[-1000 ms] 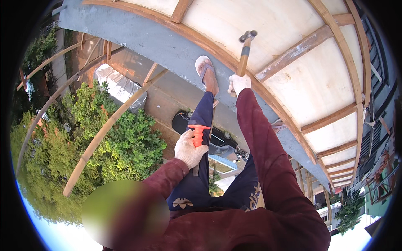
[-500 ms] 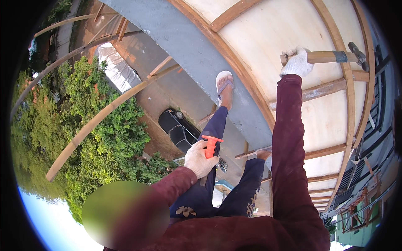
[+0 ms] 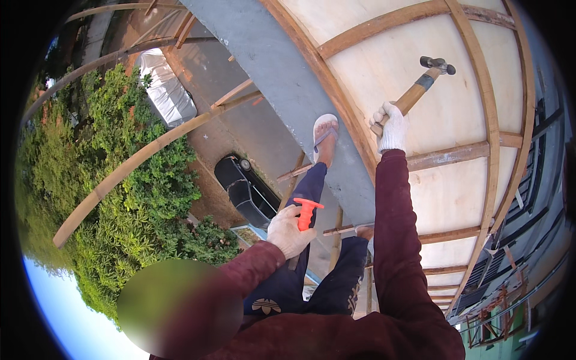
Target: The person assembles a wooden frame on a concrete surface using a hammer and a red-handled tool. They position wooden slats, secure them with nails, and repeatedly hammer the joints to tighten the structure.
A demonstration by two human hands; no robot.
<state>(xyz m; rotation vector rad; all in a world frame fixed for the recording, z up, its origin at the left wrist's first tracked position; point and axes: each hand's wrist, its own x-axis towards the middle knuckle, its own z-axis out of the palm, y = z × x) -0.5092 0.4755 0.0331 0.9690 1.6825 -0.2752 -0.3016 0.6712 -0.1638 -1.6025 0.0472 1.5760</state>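
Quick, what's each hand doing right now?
Left hand: closed around a tool with an orange guard.
Right hand, in a white glove: closed on a wooden-handled hammer, raised.

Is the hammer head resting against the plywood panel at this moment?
No: the right hand holds the hammer by its wooden handle with the head raised, apart from the plywood panel.

The right hand [image 3: 391, 127], in a white glove, grips a wooden-handled hammer [image 3: 420, 87] raised over the plywood formwork [image 3: 384, 66]. The left hand [image 3: 289, 231] holds an orange-handled tool [image 3: 306, 212] near the knee. A sandalled foot [image 3: 324, 139] rests on the grey beam [image 3: 282, 72]. Far below lie a dark car [image 3: 246, 191] and green bushes [image 3: 138, 198].
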